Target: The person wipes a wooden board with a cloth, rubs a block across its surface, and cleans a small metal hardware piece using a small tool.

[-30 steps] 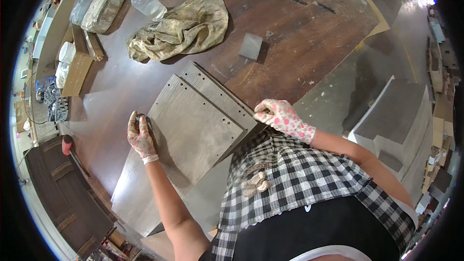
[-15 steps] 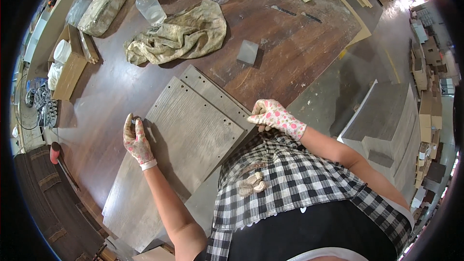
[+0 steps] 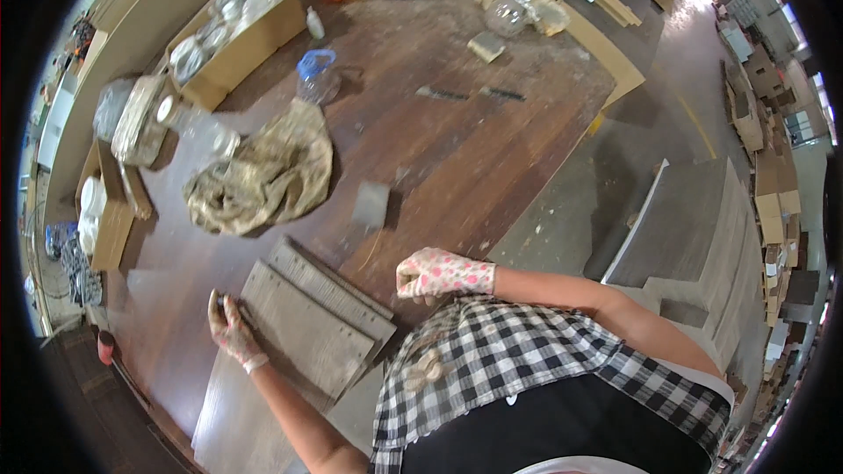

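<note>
My left hand (image 3: 234, 333), in a floral work glove with stained fingertips, is raised beside the left edge of a grey wood-grain board (image 3: 303, 329). Its fingers are curled toward the thumb; a small dark spot shows between them, too small to name. My right hand (image 3: 435, 273), gloved in pink-dotted white, is closed near the table's front edge, beyond the boards' right corner. Whatever it may hold is hidden. Small dark holes run along the top board's edges. Under it, a second board (image 3: 360, 307) sticks out at the far right side.
A small grey block (image 3: 371, 204) and a crumpled stained cloth (image 3: 268, 175) lie farther back. Nearby are a clear bottle (image 3: 198, 127), a blue-capped jug (image 3: 317, 79) and a cardboard box (image 3: 241, 53). A red-handled screwdriver (image 3: 106, 348) is at left; grey panels (image 3: 676, 228) stand at right.
The view has tilted up, so more of the table's far end shows. My right hand has come off the boards' corner and is closed. My left hand stays beside the top board.
</note>
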`<state>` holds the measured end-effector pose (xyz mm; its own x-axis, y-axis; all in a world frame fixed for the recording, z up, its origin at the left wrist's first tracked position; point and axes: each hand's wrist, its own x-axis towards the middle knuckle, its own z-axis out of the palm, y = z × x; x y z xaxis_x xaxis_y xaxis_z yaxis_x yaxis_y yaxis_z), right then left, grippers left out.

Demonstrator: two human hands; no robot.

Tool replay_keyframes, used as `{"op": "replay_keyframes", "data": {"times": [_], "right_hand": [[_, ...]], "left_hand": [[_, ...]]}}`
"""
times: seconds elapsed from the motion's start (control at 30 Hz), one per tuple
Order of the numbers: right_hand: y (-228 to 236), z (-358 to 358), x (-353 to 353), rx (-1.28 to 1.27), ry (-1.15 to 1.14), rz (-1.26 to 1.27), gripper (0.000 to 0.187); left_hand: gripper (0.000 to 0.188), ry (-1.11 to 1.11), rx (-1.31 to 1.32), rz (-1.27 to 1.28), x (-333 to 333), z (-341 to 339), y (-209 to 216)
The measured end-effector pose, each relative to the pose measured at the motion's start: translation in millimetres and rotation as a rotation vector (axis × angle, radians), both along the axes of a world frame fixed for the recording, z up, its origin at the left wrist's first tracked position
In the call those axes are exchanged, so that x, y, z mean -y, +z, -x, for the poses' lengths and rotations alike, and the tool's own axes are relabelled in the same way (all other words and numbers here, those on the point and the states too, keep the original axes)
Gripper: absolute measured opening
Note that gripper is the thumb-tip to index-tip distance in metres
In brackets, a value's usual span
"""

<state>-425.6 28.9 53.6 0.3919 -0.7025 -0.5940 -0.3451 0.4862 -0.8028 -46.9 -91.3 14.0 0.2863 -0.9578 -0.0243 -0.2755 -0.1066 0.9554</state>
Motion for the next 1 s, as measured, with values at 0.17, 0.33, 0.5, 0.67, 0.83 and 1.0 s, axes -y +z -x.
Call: {"op": "replay_keyframes", "data": {"times": [0.17, 0.33, 0.5, 0.67, 0.83, 1.0], "right_hand": [[-15, 154, 46, -0.049, -0.810, 0.243, 0.017], [-49, 277, 121, -1.048, -0.751, 1.035, 0.034], [-71, 296, 165, -1.303, -0.532, 0.791, 0.060], [-4, 184, 139, -0.336, -0.574, 0.782, 0.042], [11, 18, 50, -0.037, 0.091, 0.785, 0.050], [-43, -99, 44, -0.171, -0.076, 0.996, 0.050]], "left_hand": [[0.034, 0.155, -0.001, -0.035, -9, -10, 12], [0.035, 0.198, 0.054, 0.028, 1, -5, 4], [0.036, 0.201, 0.092, -0.014, 4, -18, -2], [0.032, 0.235, 0.215, -0.004, 2, 1, 7], [0.030, 0.199, 0.088, 0.040, 4, 4, 3], [0.028, 0.148, 0.050, 0.140, 11, -26, -23]]}}
